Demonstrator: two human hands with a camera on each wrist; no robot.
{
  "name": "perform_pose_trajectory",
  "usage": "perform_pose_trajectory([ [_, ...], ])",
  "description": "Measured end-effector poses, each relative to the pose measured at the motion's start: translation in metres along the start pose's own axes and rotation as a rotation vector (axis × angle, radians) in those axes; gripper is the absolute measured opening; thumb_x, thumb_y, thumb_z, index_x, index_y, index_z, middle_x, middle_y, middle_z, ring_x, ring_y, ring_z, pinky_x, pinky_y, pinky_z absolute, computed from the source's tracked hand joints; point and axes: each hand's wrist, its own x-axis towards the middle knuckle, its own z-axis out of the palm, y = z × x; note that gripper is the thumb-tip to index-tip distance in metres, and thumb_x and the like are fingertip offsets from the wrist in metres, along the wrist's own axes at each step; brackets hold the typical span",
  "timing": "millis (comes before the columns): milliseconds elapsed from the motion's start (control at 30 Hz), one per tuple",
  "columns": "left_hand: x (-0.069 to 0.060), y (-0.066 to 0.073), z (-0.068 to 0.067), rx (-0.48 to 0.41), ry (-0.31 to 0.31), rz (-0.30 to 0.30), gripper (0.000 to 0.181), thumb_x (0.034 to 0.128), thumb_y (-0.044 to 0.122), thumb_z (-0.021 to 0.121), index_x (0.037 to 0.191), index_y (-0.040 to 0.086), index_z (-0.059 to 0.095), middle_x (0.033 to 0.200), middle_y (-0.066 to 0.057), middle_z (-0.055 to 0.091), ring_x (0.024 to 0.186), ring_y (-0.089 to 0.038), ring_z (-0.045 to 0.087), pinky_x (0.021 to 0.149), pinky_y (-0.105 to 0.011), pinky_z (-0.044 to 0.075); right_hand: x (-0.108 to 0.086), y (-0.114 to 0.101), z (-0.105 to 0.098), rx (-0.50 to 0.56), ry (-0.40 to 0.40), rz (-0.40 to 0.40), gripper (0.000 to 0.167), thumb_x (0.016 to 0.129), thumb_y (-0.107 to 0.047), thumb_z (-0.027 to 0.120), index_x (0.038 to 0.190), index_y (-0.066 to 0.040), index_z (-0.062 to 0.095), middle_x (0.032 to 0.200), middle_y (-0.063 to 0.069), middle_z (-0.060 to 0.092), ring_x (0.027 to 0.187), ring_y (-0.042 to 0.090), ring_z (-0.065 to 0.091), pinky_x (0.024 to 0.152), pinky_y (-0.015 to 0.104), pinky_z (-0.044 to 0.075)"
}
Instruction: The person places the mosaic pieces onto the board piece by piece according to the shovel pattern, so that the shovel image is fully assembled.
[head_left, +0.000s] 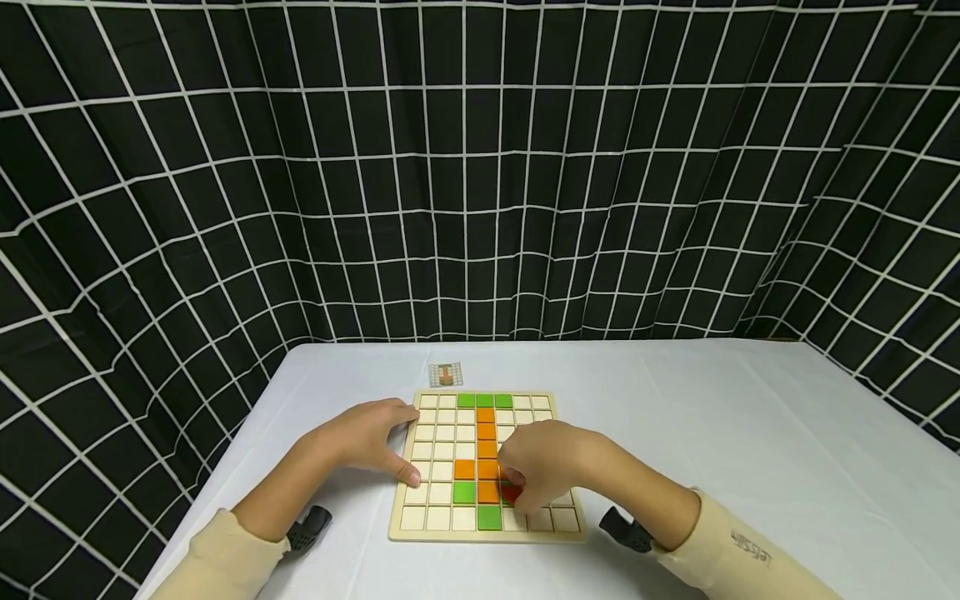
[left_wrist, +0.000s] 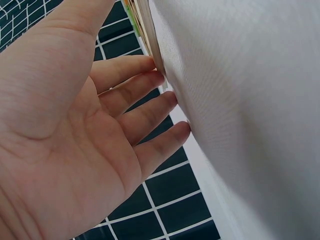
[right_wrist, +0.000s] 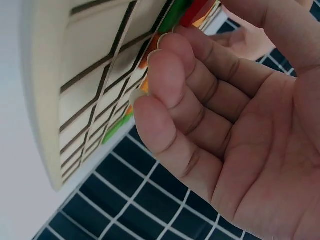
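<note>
A square wooden board (head_left: 487, 537) with a grid of cream tiles lies on the table. Orange tiles (head_left: 487, 450) form a column on it with a side tile, and several green tiles (head_left: 485, 401) lie above and below. My left hand (head_left: 367, 435) rests at the board's left edge, fingers extended and thumb over the rim; its fingertips touch the edge and cloth in the left wrist view. My right hand (head_left: 546, 457) is over the lower right of the board, pinching a red tile (right_wrist: 197, 12) at its fingertips. That hand hides several cells, and its thumb tip is out of the right wrist view.
A small card (head_left: 446, 374) printed with a grid pattern lies behind the board. White cloth covers the table (head_left: 675, 417). Black curtains (head_left: 495, 183) with white grid lines stand behind and at both sides.
</note>
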Motion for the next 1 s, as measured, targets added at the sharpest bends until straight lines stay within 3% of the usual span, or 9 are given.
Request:
perform_pose_trajectory([
  [233, 0.000, -0.002, 0.001, 0.007, -0.001, 0.022, 0.094, 0.0630, 0.059, 0.089, 0.133, 0.003, 0.060, 0.130, -0.009, 0.061, 0.121, -0.028, 0.056, 0.105, -0.048, 0.043, 0.010, -0.012, 0.001, -0.043, -0.022, -0.015, 0.039, 0.074, -0.014, 0.076, 0.060, -0.016, 0.040, 0.054, -0.008, 0.025, 0.054, 0.009, 0.025, 0.051, 0.027, 0.017],
  [400, 0.000, -0.002, 0.000, -0.004, 0.001, 0.021, 0.095, 0.0628, 0.057, 0.090, 0.133, 0.002, 0.059, 0.131, -0.010, 0.061, 0.122, -0.029, 0.056, 0.105, -0.048, 0.043, 0.012, -0.021, 0.000, -0.079, -0.006, -0.037, 0.033, 0.075, -0.015, 0.075, 0.062, -0.018, 0.045, 0.055, -0.008, 0.036, 0.053, 0.009, 0.031, 0.049, 0.025, 0.022],
  [633, 0.000, -0.001, -0.001, -0.009, 0.005, 0.027, 0.095, 0.0630, 0.056, 0.090, 0.134, 0.001, 0.059, 0.131, -0.011, 0.061, 0.124, -0.030, 0.055, 0.106, -0.047, 0.042, 0.021, -0.031, 0.000, -0.104, 0.001, -0.067, 0.039, 0.073, -0.015, 0.075, 0.058, -0.017, 0.039, 0.051, -0.009, 0.026, 0.051, 0.008, 0.024, 0.047, 0.025, 0.017],
  [833, -0.001, -0.002, 0.000, 0.008, 0.008, 0.037, 0.094, 0.0629, 0.058, 0.089, 0.133, 0.002, 0.060, 0.129, -0.009, 0.061, 0.122, -0.029, 0.056, 0.104, -0.047, 0.044, 0.029, -0.041, 0.000, -0.161, -0.016, -0.064, 0.032, 0.075, -0.021, 0.078, 0.062, -0.019, 0.049, 0.055, -0.011, 0.042, 0.051, 0.006, 0.035, 0.045, 0.022, 0.028],
  [1000, 0.000, -0.002, 0.000, 0.012, 0.012, 0.043, 0.092, 0.0623, 0.058, 0.090, 0.130, 0.002, 0.061, 0.125, -0.008, 0.063, 0.117, -0.027, 0.058, 0.102, -0.047, 0.045, 0.033, -0.049, 0.000, -0.206, -0.027, -0.054, 0.033, 0.076, -0.024, 0.080, 0.061, -0.019, 0.050, 0.054, -0.010, 0.043, 0.049, 0.005, 0.035, 0.043, 0.020, 0.029],
])
